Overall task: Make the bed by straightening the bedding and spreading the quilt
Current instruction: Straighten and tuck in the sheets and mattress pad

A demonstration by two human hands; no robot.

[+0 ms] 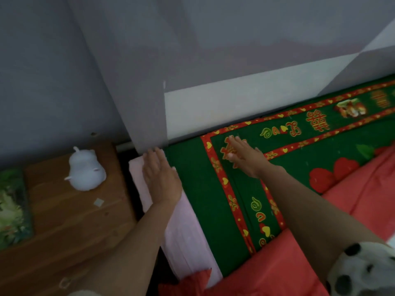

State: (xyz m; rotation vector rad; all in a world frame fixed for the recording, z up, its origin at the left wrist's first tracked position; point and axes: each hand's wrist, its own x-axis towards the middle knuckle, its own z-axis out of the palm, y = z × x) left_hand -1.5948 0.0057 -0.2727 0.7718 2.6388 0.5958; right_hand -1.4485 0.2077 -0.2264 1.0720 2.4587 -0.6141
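A green bed cover (198, 189) with a red patterned border and yellow hearts lies flat over the head end of the bed. My left hand (160, 176) lies flat with straight fingers on the bed's left corner, over the pink mattress edge (183, 229). My right hand (241, 154) presses palm-down with spread fingers on the cover's red-bordered corner. A red quilt (350, 210) is bunched along the lower right, covering part of the green cover.
A wooden nightstand (70, 227) stands left of the bed, holding a white animal-shaped figure (86, 171) and a picture with foliage (12, 208). A grey-white headboard (235, 103) and wall rise behind. My spotted sleeve (363, 272) shows at the lower right.
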